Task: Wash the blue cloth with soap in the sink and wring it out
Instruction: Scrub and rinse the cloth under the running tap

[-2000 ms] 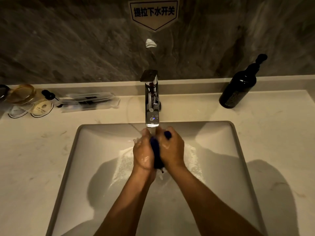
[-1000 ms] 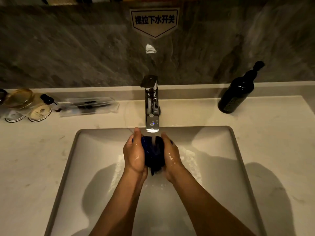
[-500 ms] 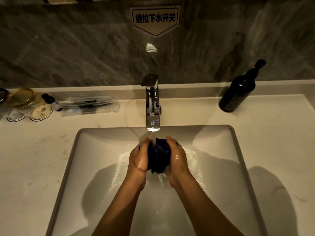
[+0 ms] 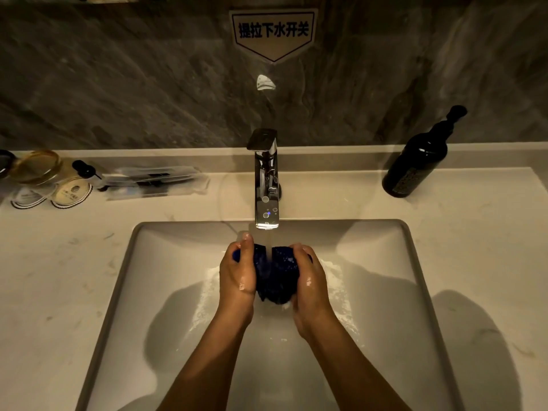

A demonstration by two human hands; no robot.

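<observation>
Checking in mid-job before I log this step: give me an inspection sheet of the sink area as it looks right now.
Surface: pale stone counter, bare near the basin; sink wet, with white foam around the hands.
Job's things: blue cloth bunched under the running stream from the faucet; dark pump bottle upright at back right.
Clutter: back left, glass jars on round coasters, wrapped sachets.
Hands: left hand and right hand both closed on the cloth, wet.
Cables: nothing seen.
Surroundings: dark marble wall, sign with Chinese characters above the faucet; dim light.
</observation>
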